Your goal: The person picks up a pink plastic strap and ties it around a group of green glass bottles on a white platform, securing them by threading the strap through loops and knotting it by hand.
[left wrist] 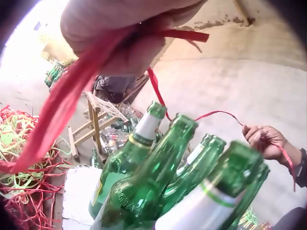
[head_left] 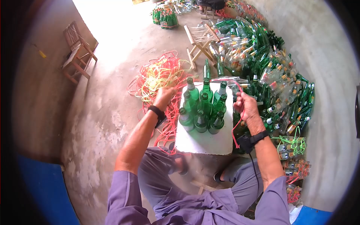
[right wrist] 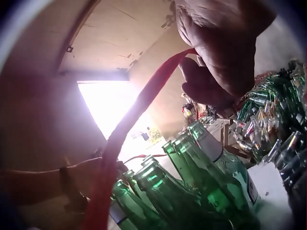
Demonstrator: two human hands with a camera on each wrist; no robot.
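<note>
Mid-frame in the head view, green bottles (head_left: 204, 103) were smooth, glossy glass on a matt white slab (head_left: 204, 144); the upper-left chair (head_left: 74, 54) looked wooden. Across the left wrist view, red ribbon (left wrist: 62, 100) resembled creased plastic.

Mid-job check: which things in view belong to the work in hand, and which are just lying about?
Apparently in the job:
green glass bottles, standing on the white block
red strip, pinched by left hand and right hand
tangled strip pile, probably the supply

Likely just lying about:
wooden chair
folding stool
bottle heap, perhaps stock
tied bottle bundles
</note>
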